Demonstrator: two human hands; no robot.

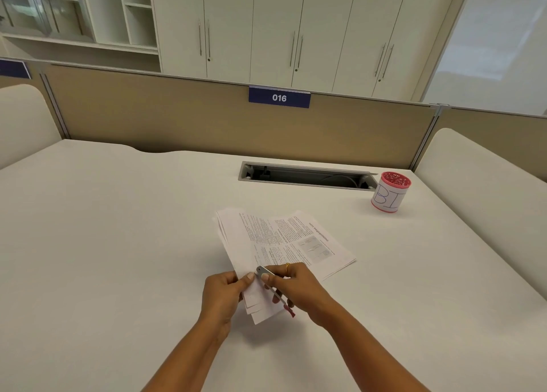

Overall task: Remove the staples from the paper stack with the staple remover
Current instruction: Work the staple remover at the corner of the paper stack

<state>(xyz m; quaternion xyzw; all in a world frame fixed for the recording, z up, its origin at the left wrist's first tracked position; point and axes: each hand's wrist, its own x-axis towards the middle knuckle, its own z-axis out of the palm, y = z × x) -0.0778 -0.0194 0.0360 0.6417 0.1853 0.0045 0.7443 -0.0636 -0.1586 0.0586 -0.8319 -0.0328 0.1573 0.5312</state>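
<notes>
- Your left hand (223, 295) is closed on the near corner of the paper stack (284, 243), thumb on top, corner lifted slightly off the bench (118, 243).
- Your right hand (296, 285) is closed round the staple remover (270, 282): metal end at that same corner, red handle end poking out under your palm.
- You wear a gold ring (287, 265) on the right hand.
- Rest of the stack lies flat mid-bench, sheets fanned, printed side up.
- Pink cup (390, 192) stands upright far right, marked "BI", well apart from the stack. Contents: can't tell.
- Open cable tray (305, 175) in the bench behind, a cable inside.
</notes>
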